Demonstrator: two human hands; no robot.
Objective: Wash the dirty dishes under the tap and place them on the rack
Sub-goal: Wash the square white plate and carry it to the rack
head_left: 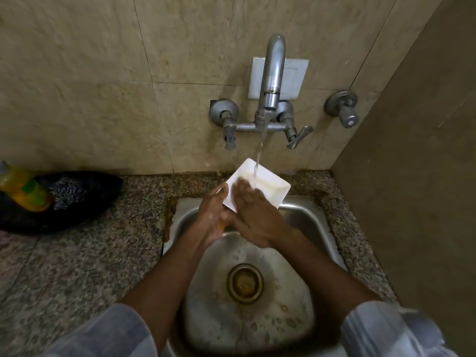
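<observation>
A white square plate [268, 185] is tilted over the back of the steel sink [304, 220], under the water stream falling from the tap [273, 73]. My left hand [213, 215] grips the plate's near left edge, fingers curled round it; something orange shows under its palm. My right hand [253, 215] lies flat on the plate's face with its fingers straight, where the water lands.
A speckled granite counter [77, 266] surrounds the sink. On the far left lies a dark cloth [77, 199] with a yellow-green bottle [23, 189] on it. A side wall [425, 176] stands close on the right. The drain [244, 283] sits mid-sink. No rack is in view.
</observation>
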